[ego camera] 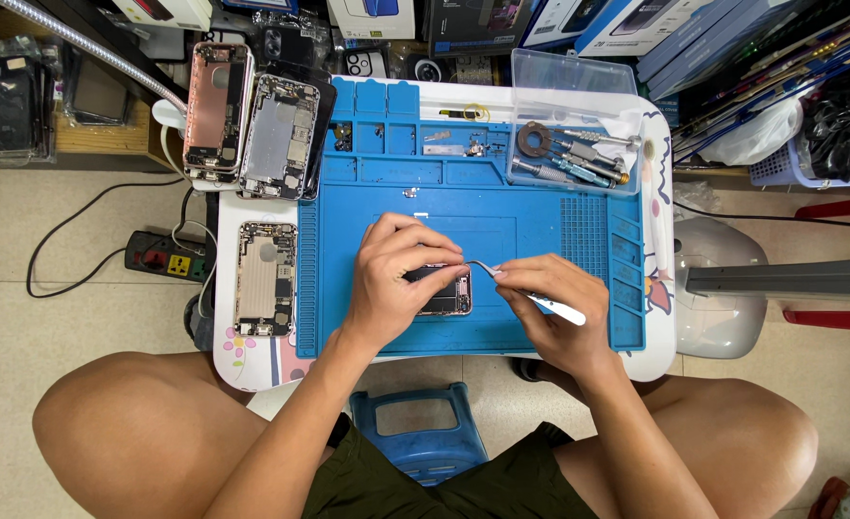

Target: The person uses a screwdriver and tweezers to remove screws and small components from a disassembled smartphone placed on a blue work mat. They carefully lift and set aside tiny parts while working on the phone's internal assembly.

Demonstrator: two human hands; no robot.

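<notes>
Stacked boxes and bagged parts crowd the shelf behind a small white tabletop (657,240) that carries a blue work mat (540,240). On the mat lies an opened phone (449,298), back shell up and mostly hidden under the left hand (391,279), whose fingers are curled down over it, pressing it flat. The right hand (550,308) pinches a pair of tweezers (526,288) between thumb and forefinger, the bent tip reaching in at the phone's upper right edge. If the left hand's hold slackens, the shell could skid and the tip could scrape a board or tear a thin cable. Any tiny screw lifted out could spring off the tip and roll off the mat to the floor. Three more stripped phone shells (266,279) lie at the left, and a clear tray of screwdrivers (574,154) sits well apart at the upper right.
</notes>
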